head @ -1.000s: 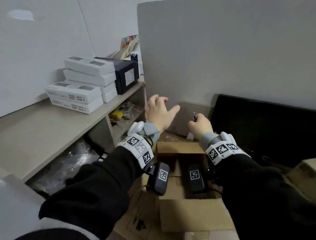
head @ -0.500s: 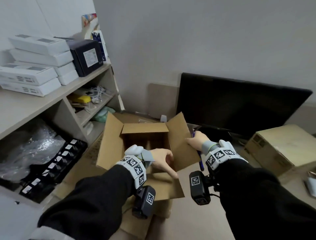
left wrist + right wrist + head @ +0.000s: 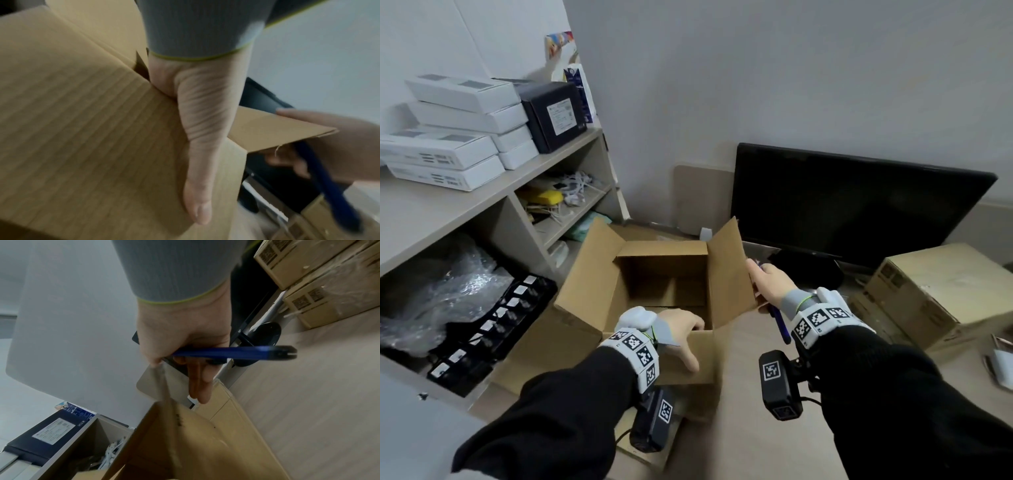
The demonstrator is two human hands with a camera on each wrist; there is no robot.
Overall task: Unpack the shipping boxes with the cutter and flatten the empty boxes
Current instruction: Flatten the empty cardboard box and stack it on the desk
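Note:
An open brown cardboard box (image 3: 592, 274) stands on the floor with its flaps spread, and nothing shows inside it. My left hand (image 3: 681, 332) grips its near wall, the thumb (image 3: 201, 146) pressed flat on the outside of the cardboard (image 3: 82, 129) and the fingers hidden inside. My right hand (image 3: 767, 284) holds the right flap (image 3: 195, 443) between thumb and straight fingers. That same right hand (image 3: 185, 331) grips a blue cutter (image 3: 236, 352), whose handle sticks back toward my wrist (image 3: 779, 322).
A shelf unit (image 3: 524, 181) on the left carries white boxes (image 3: 448, 150) and a black box (image 3: 554, 116), with bubble wrap (image 3: 445, 291) below. A black monitor (image 3: 852, 205) stands behind. Sealed cardboard boxes (image 3: 935, 291) sit at the right. Flat cardboard (image 3: 524, 359) lies under the open box.
Both hands came down from in front of the wall onto the box. The left hand took the near wall and the right hand took the right flap, with the cutter still in it.

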